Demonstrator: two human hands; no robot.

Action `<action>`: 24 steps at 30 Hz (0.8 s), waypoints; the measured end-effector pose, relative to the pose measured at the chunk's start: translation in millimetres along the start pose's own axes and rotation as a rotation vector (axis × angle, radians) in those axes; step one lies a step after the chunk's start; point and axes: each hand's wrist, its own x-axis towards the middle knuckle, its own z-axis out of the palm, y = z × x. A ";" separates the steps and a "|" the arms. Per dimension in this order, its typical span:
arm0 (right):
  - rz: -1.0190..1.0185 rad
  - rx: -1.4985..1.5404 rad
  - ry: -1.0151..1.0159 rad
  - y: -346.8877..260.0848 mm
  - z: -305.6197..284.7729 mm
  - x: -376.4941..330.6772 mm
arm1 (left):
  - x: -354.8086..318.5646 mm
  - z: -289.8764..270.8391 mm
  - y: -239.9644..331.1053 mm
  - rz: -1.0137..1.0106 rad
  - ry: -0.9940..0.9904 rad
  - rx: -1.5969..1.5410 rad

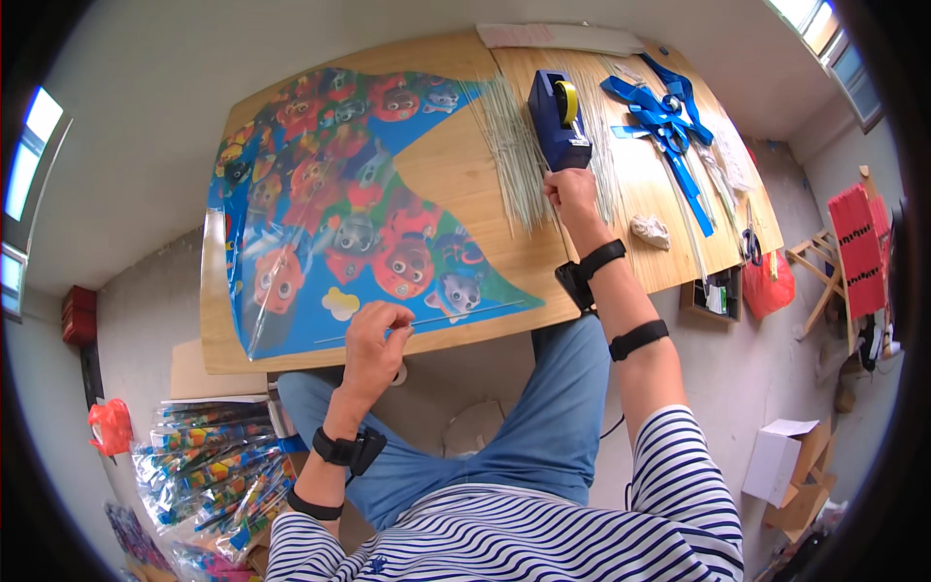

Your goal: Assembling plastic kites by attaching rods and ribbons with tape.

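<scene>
1. Kite (pixel 339 204), cartoon-animal print on blue, lies flat on the left half of the wooden table (pixel 465 175)
2. Our left hand (pixel 376 335) sits at the kite's near edge, fingers curled & pinching the thin rod along that edge
3. Our right hand (pixel 572 194) is farther off to the right, fingertips pressed together at the near end of the blue tape dispenser (pixel 558 116)
4. Dispenser stands on a spread of thin pale sticks (pixel 514 155); blue straps (pixel 664 121) lie further right, scissors (pixel 752 242) nearer, by the right edge

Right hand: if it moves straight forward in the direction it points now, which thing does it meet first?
The right hand points up the wooden table toward the blue tape dispenser, just ahead of its fingertips. It would probably meet the dispenser's near end first; whether they already touch is unclear.
</scene>
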 end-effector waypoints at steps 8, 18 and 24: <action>0.127 0.523 -0.128 -15.8 -13.9 -64.3 | 13.1 7.1 14.1 0.047 -0.044 -0.007; 0.094 0.611 -0.301 8.8 -65.3 -168.7 | 41.5 21.9 27.2 -0.079 -0.074 -0.144; 0.195 0.684 -0.630 5.1 -109.6 -252.5 | 89.9 49.8 50.2 -0.289 0.010 -0.854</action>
